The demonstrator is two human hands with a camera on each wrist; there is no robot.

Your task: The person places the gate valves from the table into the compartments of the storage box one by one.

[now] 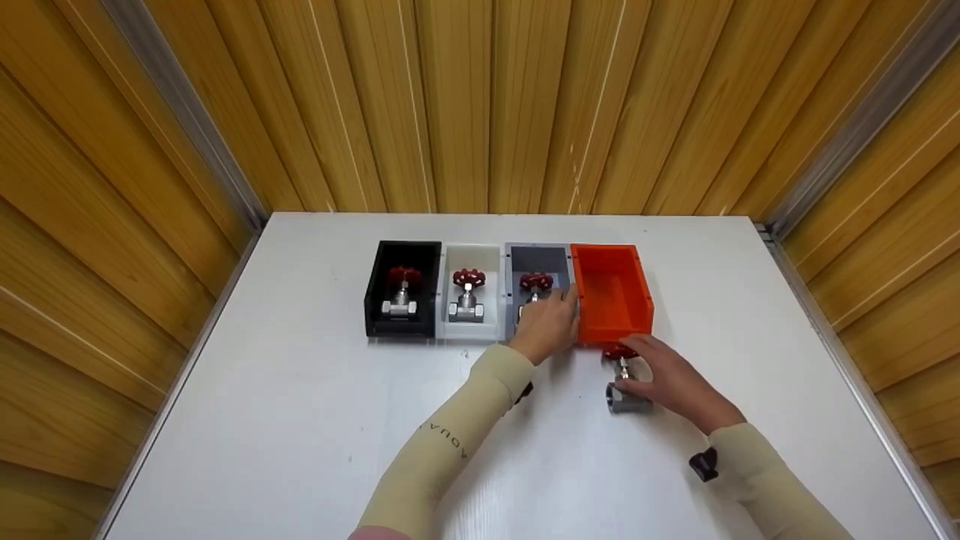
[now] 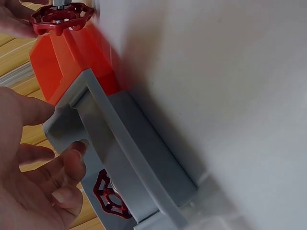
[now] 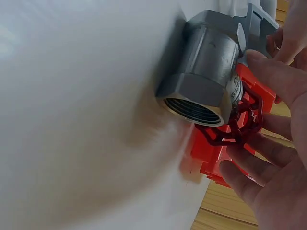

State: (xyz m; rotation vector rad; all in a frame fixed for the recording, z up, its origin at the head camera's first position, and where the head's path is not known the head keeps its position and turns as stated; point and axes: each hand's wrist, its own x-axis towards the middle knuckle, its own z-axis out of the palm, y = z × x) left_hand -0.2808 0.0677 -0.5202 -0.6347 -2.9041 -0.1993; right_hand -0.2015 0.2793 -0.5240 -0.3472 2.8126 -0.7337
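My right hand [image 1: 675, 379] holds a steel gate valve [image 1: 628, 399] with a red handwheel [image 3: 249, 122], just in front of the orange bin [image 1: 643, 300]. Its thumb lies by the valve body and its fingers are at the wheel; the valve's threaded opening shows in the right wrist view. My left hand [image 1: 546, 324] reaches over the front right of the grey bin [image 2: 136, 153], one fingertip right at its rim beside the orange bin. The other fingers are loosely bent with nothing between them. Another red-wheeled valve [image 1: 535, 282] stands in the grey bin, partly hidden by that hand.
A white bin [image 1: 471, 331] and a black bin [image 1: 401, 328] continue the row leftward, each with a similar valve inside. The bins stand side by side on a white table [image 1: 300, 420]. Wood-patterned panels [image 1: 487, 105] rise behind it and along both sides.
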